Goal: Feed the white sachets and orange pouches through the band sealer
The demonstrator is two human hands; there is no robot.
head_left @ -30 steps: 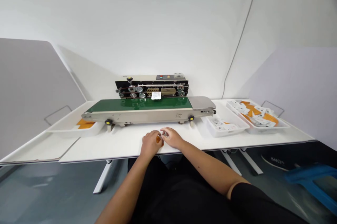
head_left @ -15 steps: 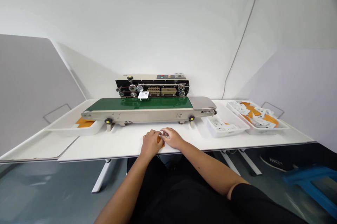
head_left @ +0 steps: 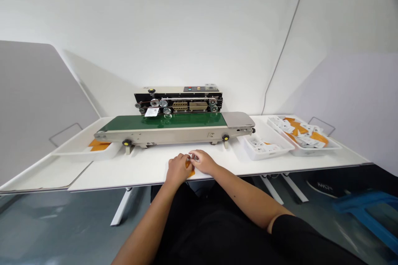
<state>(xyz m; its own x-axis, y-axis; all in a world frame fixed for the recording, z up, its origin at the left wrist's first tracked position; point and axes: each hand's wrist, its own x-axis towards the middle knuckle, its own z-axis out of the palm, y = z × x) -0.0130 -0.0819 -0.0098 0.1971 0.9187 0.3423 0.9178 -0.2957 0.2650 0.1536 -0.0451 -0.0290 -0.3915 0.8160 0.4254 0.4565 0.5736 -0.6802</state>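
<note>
Close to the table's front edge, my left hand is curled closed around a small orange packet, mostly hidden by the fingers. My right hand meets it from the right, its fingertips pinched together at the packet's upper edge. Behind both hands stands a band sealer with a green conveyor belt. A small white packet sticks out of its rollers at the left, above the belt.
On the right are a white bin with white packets inside and another bin with orange and white packets. A shallow tray on the left holds orange packets. A blue stool stands on the floor at right.
The white packet in the sealer has travelled left along the rollers. Both hands stay nearly in place at the orange packet. The view has shifted slightly.
</note>
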